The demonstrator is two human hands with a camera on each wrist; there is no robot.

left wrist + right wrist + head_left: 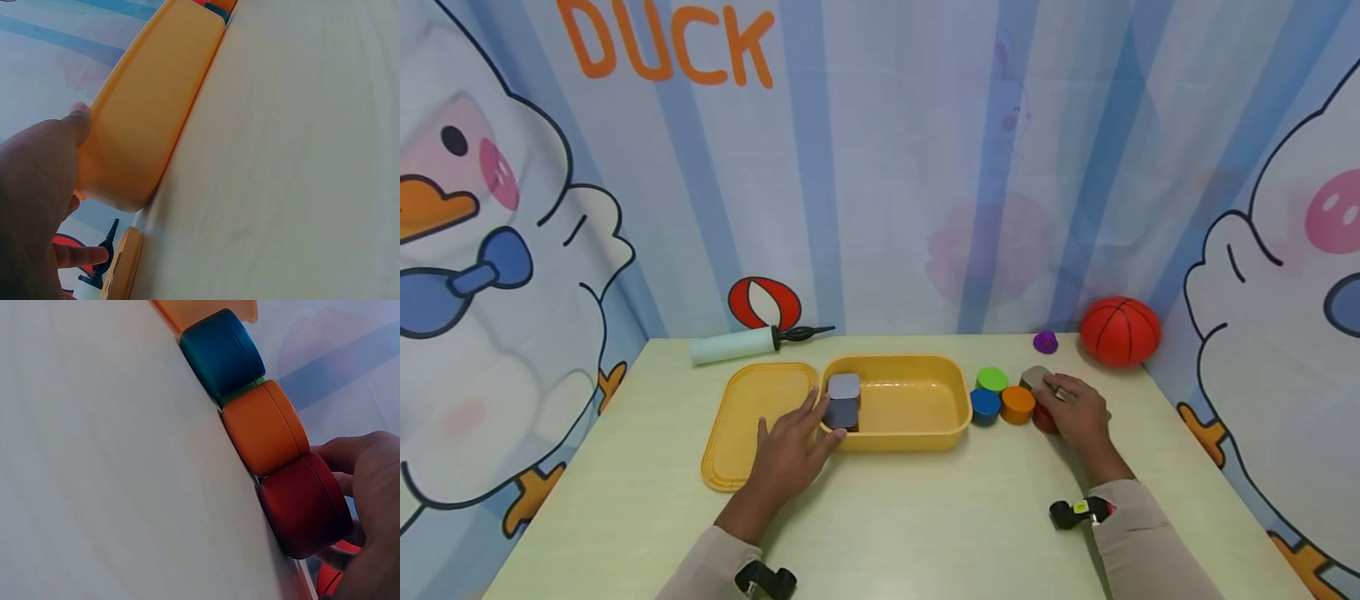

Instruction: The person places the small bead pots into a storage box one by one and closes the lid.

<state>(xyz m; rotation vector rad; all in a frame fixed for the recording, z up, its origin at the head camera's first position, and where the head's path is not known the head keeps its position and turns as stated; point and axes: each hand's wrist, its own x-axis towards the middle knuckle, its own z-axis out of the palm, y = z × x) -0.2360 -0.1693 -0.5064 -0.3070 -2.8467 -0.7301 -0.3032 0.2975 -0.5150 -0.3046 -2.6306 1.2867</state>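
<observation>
My left hand (790,454) rests at the left end of a yellow plastic box (895,444), fingers spread and thumb against its front corner. Inside that end sit a light grey tin (844,386) and a darker grey tin (842,412). To the right of the box, my right hand (1078,417) pinches a grey-beige tin (1036,377) between thumb and fingers. Below that hand stands a dark red tin (303,506), partly covered in the head view. An orange tin (1018,405), a blue tin (985,407) and a green tin (992,379) cluster beside it.
A yellow lid (737,442) lies left of the box, partly under my left hand. Behind it lies a pale green hand pump (733,346) with a black nozzle. At the back right are a small purple object (1045,342) and a red ball (1120,332) near the curtain.
</observation>
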